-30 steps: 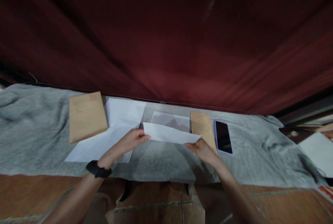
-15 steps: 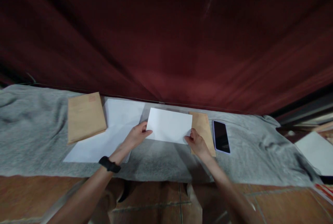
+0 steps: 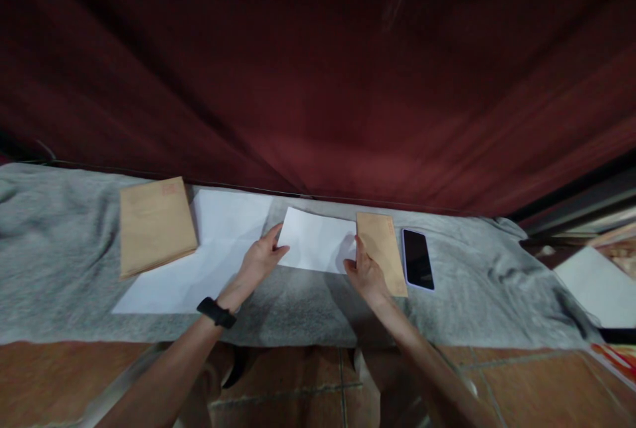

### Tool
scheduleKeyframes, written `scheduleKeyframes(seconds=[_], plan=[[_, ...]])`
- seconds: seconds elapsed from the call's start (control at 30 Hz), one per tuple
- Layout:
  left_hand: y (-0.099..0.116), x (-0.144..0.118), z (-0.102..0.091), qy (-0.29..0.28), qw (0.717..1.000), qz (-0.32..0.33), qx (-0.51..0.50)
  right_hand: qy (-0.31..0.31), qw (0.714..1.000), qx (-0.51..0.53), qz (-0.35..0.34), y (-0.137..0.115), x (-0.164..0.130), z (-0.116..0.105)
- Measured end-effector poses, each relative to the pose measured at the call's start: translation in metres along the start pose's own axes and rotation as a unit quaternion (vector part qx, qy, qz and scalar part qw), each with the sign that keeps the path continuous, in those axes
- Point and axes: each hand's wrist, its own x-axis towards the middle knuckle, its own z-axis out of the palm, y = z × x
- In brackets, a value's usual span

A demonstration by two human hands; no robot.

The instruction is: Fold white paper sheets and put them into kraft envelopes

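Observation:
A white sheet of paper, folded or cut to a small rectangle, lies just in front of me, its right side slightly curved. At its left edge my left hand is closed, thumb over the near corner and fingers at the side. My right hand grips the right edge, thumb on the near corner and forefinger stretched along the side. Under and beside that hand is a brown envelope. To the left, a stack of brown envelopes rests partly on larger white paper sheets.
A phone in a pale purple case lies right of the single envelope. Grey cloth covers the long, narrow surface. Dark red fabric hangs behind it. A white flat object is at the far right.
The paper has come down toward the cloth and its right side now bends a little. My right hand has shifted slightly left, its forefinger straighter. The view has moved slightly.

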Motion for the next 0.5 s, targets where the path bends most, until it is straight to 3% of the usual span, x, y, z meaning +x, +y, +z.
scheduleKeyframes(seconds=[0.3,0.4,0.5], plan=[[0.0020,0.0019,0.0002,-0.024,1.000,0.000,0.005,-0.003,0.999,-0.036,-0.010,-0.0040,-0.0083,0.0009],[0.0037,0.0025,0.0000,-0.021,0.999,-0.012,0.035,0.040,0.998,-0.043,-0.017,-0.0037,-0.0091,0.0028],[0.0047,0.0031,-0.0003,-0.025,0.998,-0.013,0.049,0.100,0.992,-0.028,-0.074,-0.0038,-0.0068,0.0055]])
